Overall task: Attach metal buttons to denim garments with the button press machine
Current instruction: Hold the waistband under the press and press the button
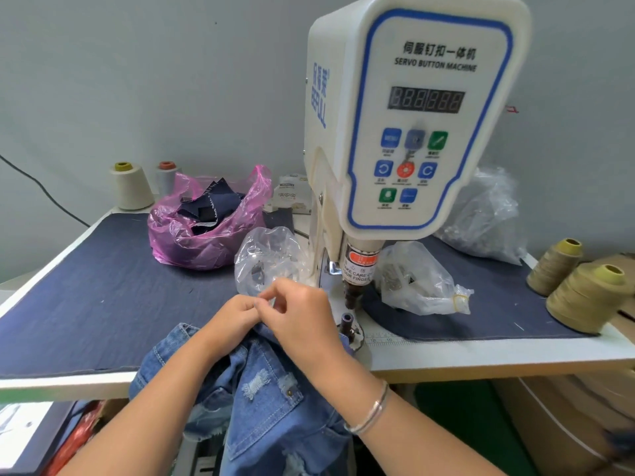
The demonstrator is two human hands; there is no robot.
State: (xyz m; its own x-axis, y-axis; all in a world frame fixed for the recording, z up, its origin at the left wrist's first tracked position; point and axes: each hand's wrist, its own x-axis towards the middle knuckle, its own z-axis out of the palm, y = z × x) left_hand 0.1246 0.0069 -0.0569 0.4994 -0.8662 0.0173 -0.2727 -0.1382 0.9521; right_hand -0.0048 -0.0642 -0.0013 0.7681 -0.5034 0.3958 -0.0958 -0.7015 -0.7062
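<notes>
A white servo button machine [409, 115] stands at the table's middle, its punch [354, 290] hanging above the lower die [346, 321]. A light blue distressed denim garment [254, 389] drapes over the table's front edge. My left hand [233, 314] and my right hand [299, 314] meet just above the garment's top edge, left of the die. Their fingertips pinch something small between them, too small to identify. A clear bag [264, 262] sits just behind my hands. Another clear bag [415, 283] holding metal parts lies right of the punch.
A pink bag of dark fabric scraps [202, 225] sits at the back left on the dark denim table cover [103, 297]. Thread cones stand at the back left [132, 187] and right edge [584, 293]. A crumpled clear bag [488, 214] lies behind the machine.
</notes>
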